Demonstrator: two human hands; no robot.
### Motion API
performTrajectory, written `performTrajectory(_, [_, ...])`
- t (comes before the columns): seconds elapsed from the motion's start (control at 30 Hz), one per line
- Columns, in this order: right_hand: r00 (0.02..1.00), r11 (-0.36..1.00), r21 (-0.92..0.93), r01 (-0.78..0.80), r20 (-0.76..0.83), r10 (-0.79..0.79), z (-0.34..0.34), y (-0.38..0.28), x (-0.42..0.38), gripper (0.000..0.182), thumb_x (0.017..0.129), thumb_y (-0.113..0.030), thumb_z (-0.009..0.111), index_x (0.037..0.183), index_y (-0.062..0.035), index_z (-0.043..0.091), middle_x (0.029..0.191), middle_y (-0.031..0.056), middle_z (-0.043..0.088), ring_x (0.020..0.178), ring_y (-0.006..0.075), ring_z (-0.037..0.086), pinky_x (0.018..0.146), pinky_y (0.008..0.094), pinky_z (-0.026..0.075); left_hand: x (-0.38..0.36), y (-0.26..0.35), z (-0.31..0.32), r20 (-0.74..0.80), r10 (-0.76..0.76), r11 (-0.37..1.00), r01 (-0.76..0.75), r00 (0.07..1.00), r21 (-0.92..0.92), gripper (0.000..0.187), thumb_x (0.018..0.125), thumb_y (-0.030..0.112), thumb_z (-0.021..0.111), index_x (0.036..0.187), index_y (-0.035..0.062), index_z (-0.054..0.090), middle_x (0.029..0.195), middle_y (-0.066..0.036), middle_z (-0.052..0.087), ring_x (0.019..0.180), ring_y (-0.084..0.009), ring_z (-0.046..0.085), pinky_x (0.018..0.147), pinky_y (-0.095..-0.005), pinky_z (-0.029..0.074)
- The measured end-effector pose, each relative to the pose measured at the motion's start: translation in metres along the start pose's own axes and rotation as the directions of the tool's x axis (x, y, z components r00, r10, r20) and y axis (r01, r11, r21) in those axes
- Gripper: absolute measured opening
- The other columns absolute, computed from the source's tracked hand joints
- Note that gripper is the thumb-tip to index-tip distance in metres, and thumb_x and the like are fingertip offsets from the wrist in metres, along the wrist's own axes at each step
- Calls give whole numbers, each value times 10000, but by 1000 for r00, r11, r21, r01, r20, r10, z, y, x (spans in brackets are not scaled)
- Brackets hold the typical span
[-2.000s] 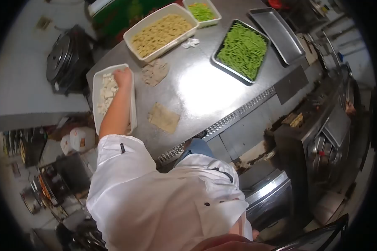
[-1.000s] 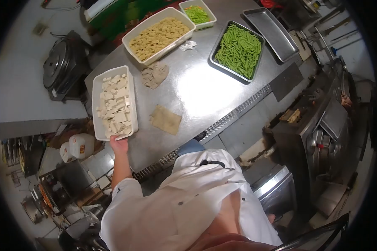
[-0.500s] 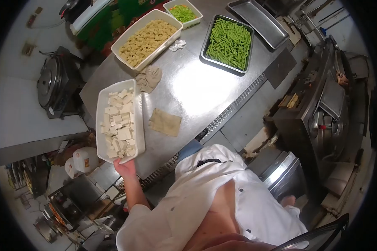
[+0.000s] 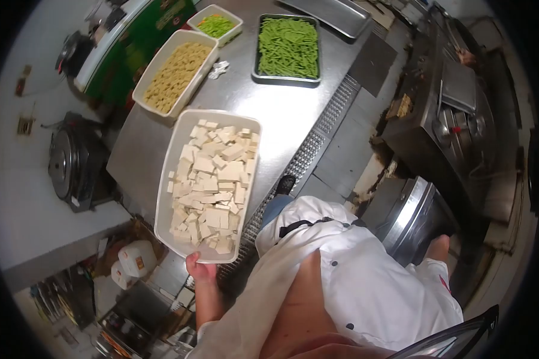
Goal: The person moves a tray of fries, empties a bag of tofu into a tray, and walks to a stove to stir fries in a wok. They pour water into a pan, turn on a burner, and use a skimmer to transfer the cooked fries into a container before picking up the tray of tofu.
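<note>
My left hand grips the near end of a long white plastic container, its fingers at the rim and underside. Many pale rectangular blocks, which look like tofu, fill the container. It hangs over the left edge of the steel table, close to the camera. At the right side of my body, beside a steel-edged box, my right hand shows only in part, and its fingers cannot be made out.
On the table stand a tub of yellowish cubes, a small tub of chopped green and orange vegetables, a tray of green beans, a metal tray and a crumpled white piece. A stove is at the right.
The white container has come up towards the camera and to the right in my left hand, and covers the cloths' former places. The whole view has shifted. My right hand sits slightly higher in view.
</note>
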State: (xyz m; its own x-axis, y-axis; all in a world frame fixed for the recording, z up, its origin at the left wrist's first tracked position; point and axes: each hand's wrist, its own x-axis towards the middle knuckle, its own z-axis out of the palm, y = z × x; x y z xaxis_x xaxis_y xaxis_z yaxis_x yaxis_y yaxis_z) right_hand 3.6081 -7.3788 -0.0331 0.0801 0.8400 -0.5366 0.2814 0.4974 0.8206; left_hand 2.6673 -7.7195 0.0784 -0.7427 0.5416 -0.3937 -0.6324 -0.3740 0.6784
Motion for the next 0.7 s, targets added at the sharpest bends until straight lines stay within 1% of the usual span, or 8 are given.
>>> performTrajectory(0.13, [993, 996, -65, 59, 104, -52, -16, -21, -47, 178, 858, -132, 619, 979, -9, 659, 920, 171, 687, 793, 350, 674, 689, 458, 528, 24, -7, 38, 138, -242, 969, 246, 960, -15, 795, 732, 197, 571, 1469, 9, 339, 1434, -172, 469, 1320, -367, 452, 1140, -525, 330])
performTrajectory(0.17, [902, 790, -458, 407, 338, -268, -27, -29, -56, 171, 871, -132, 606, 986, -10, 641, 883, 148, 659, 748, 316, 639, 650, 431, 508, 32, -16, 48, 158, -258, 965, 261, 953, -1, 795, 732, 197, 571, 1469, 9, 339, 1434, -172, 469, 1320, -367, 452, 1140, -525, 330])
performTrajectory(0.2, [718, 335, -635, 696, 614, -326, -45, -34, -55, 165, 883, -132, 592, 992, -11, 622, 847, 125, 630, 704, 283, 603, 611, 404, 487, 39, -28, 53, 187, -293, 954, 300, 938, -12, 794, 734, 197, 568, 1470, 9, 337, 1438, -173, 466, 1323, -368, 449, 1141, -526, 330])
performTrajectory(0.23, [501, -219, -541, 812, 839, -212, -78, -37, -61, 159, 896, -132, 579, 998, -12, 604, 810, 103, 601, 659, 250, 568, 572, 377, 467, 45, -39, 63, 211, -325, 942, 336, 922, -18, 793, 735, 196, 565, 1471, 10, 335, 1441, -175, 462, 1325, -369, 445, 1142, -526, 329])
performTrajectory(0.27, [327, -682, -216, 699, 944, 36, -126, -31, -51, 154, 909, -132, 566, 1004, -13, 586, 773, 80, 573, 614, 217, 532, 533, 350, 447, 49, -49, 81, 224, -340, 937, 348, 913, 1, 793, 735, 196, 565, 1471, 10, 335, 1441, -175, 462, 1325, -369, 445, 1142, -526, 329])
performTrajectory(0.3, [257, -895, 221, 388, 906, 336, -134, -34, -68, 148, 921, -132, 553, 1011, -15, 567, 737, 58, 544, 569, 183, 496, 494, 323, 427, 54, -59, 99, 284, -348, 932, 363, 893, -1, 790, 737, 194, 563, 1472, 13, 336, 1445, -173, 459, 1330, -369, 440, 1143, -527, 328])
performTrajectory(0.5, [441, -920, 29, 391, 871, 215, -175, -27, -128, 103, 970, -144, 486, 1026, -58, 474, 708, 25, 488, 551, 122, 455, 458, 281, 380, 88, -96, 126, 364, -416, 895, 445, 833, 4, 783, 747, 166, 557, 1479, 21, 321, 1466, -167, 436, 1359, -364, 411, 1157, -526, 309])
performTrajectory(0.7, [328, -923, 131, 361, 909, 258, -155, -50, -137, 126, 973, -175, 493, 1029, -62, 487, 720, 13, 486, 559, 113, 463, 460, 280, 380, 129, -143, 98, 275, -404, 901, 432, 872, -45, 793, 754, 160, 584, 1492, 53, 315, 1479, -137, 431, 1367, -341, 407, 1165, -513, 303])
